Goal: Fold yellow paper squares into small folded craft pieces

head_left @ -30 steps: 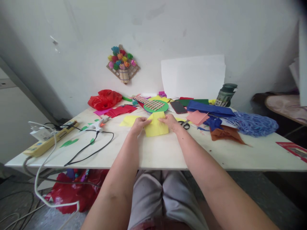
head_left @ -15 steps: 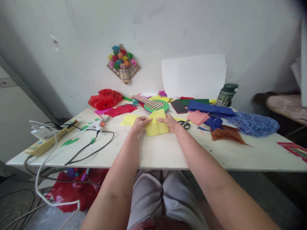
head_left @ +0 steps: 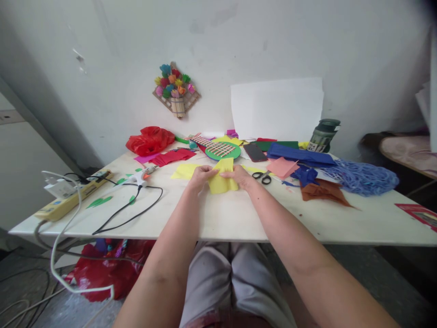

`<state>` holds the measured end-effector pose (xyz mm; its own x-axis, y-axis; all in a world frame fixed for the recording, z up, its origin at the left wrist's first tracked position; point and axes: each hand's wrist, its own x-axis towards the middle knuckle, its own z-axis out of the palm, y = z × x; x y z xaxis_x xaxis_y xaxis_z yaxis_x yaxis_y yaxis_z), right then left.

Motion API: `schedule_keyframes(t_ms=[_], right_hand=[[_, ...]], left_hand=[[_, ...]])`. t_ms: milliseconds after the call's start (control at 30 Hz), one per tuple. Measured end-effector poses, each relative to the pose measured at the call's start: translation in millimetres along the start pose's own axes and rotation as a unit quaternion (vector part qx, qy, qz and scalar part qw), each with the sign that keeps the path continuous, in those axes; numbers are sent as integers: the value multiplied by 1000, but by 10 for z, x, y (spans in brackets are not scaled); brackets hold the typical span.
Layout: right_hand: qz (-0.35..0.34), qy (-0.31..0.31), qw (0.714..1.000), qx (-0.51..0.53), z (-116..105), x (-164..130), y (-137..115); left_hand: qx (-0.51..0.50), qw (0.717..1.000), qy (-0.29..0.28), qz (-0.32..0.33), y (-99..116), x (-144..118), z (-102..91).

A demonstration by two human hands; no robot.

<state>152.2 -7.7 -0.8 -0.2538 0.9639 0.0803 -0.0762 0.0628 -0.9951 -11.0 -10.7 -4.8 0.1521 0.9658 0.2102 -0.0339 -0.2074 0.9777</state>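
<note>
A piece of yellow crepe paper (head_left: 223,182) is held upright between my two hands over the front middle of the table. My left hand (head_left: 202,176) pinches its left side, thumb toward me. On the other side my right hand (head_left: 241,176) grips it, thumb pressed near the middle of the sheet. The paper is bunched and creased between the thumbs. Another yellow sheet (head_left: 183,171) lies flat just left of my left hand. Black-handled scissors (head_left: 265,178) rest right of my right hand. Behind the paper lies a green disc with woven strips (head_left: 223,151).
A hot glue gun (head_left: 138,178) with a looping black cord and a power strip (head_left: 73,196) occupy the left. Right of centre are a phone (head_left: 255,152), pink paper (head_left: 282,167), blue paper (head_left: 300,155), blue yarn (head_left: 365,176) and a green bottle (head_left: 322,135).
The yellow paper has gone from a fairly flat sheet to one pulled in and creased at its middle. My right hand has shifted slightly toward the left.
</note>
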Motion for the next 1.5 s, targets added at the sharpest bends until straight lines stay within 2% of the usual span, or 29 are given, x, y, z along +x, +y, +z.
schedule_keyframes(t_ms=[100, 233, 467, 600, 1133, 1367, 1500], right_hand=[[3, 23, 1000, -3, 3, 24, 25], [5, 20, 1000, -12, -5, 45, 45], [29, -43, 999, 8, 1, 16, 55], [49, -64, 997, 17, 8, 3, 64], [62, -70, 996, 8, 10, -2, 64], [66, -64, 996, 15, 13, 14, 90], [40, -58, 997, 6, 3, 4, 59]], left_hand=[[3, 1000, -1, -4, -1, -1, -2], [3, 1000, -3, 3, 9, -7, -2], [18, 998, 25, 48, 28, 11, 12], [14, 998, 44, 50, 1, 43, 2], [-27, 997, 52, 50, 19, 39, 23], [15, 999, 18, 24, 37, 2, 41], [19, 998, 36, 38, -18, 37, 12]])
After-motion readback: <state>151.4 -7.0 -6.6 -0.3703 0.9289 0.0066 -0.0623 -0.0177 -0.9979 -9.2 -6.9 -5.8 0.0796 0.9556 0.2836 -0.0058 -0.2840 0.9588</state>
